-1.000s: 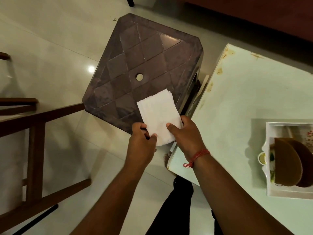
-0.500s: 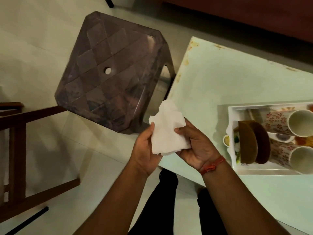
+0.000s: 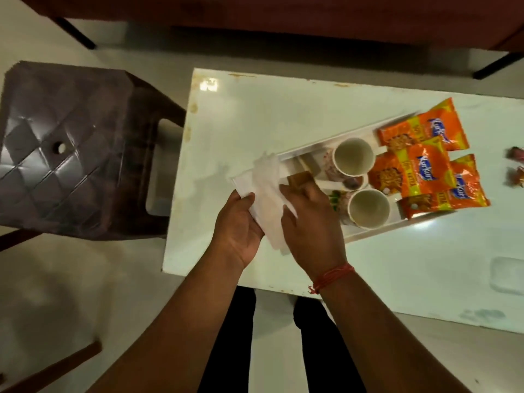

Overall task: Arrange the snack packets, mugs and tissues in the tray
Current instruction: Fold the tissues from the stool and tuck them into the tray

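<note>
Tissues [image 3: 265,194]: a white bundle being held between both hands, hanging over the left end of the tray.
Left hand [image 3: 236,226]: gripping the bundle's left edge, fingers curling under it.
Right hand [image 3: 310,222]: lying on the bundle's right side with fingers bent over it; motion blur is hiding the fingertips.
Tray [image 3: 368,232]: white, sitting askew on the white table [image 3: 397,265].
Mugs [image 3: 353,160]: two lying inside the tray, mouths facing up toward the camera.
Snack packets [image 3: 425,171]: orange, overlapping at the tray's right end.
Stool [image 3: 71,148]: dark brown, standing left of the table.
</note>
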